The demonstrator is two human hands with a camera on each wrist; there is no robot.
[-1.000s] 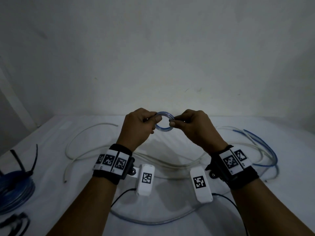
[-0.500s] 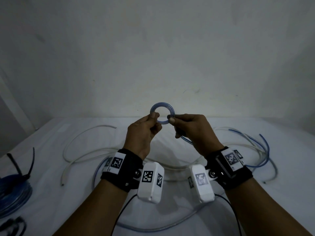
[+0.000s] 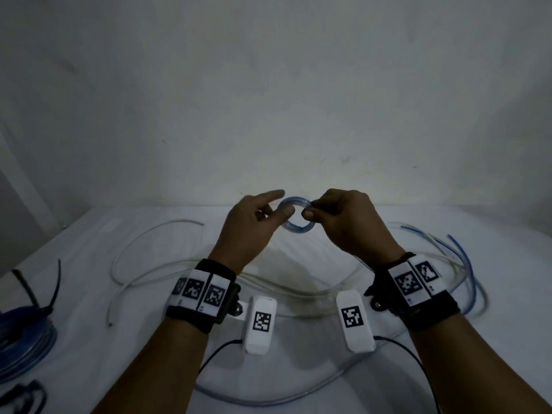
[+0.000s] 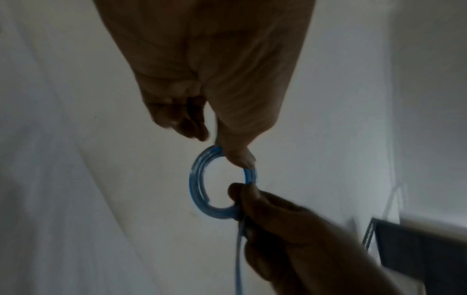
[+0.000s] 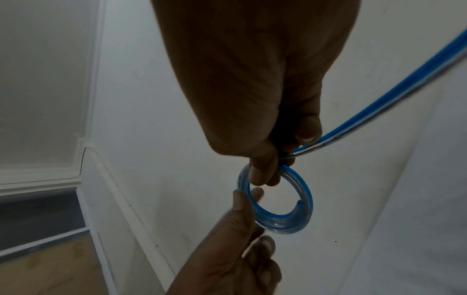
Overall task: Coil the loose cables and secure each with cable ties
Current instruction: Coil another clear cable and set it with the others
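The right hand (image 3: pixel 346 222) pinches one side of a small blue coil (image 3: pixel 294 217), thumb and fingers curled round its turns, and the loose tail of the blue cable (image 5: pixel 394 93) runs out between those fingers. The left hand (image 3: pixel 254 218) pinches the opposite side of the coil with thumb and a curled finger, its forefinger sticking out straight. The coil hangs in the air above the white table (image 3: pixel 89 279), between the two hands. It looks light, smooth and springy: tight turns will likely try to spring open, so hold across all the turns at once, at the spot where the tail leaves. On the table below the coil lie pale loose cables (image 3: pixel 143 264); well left of it a tied blue bundle (image 3: pixel 21 342).
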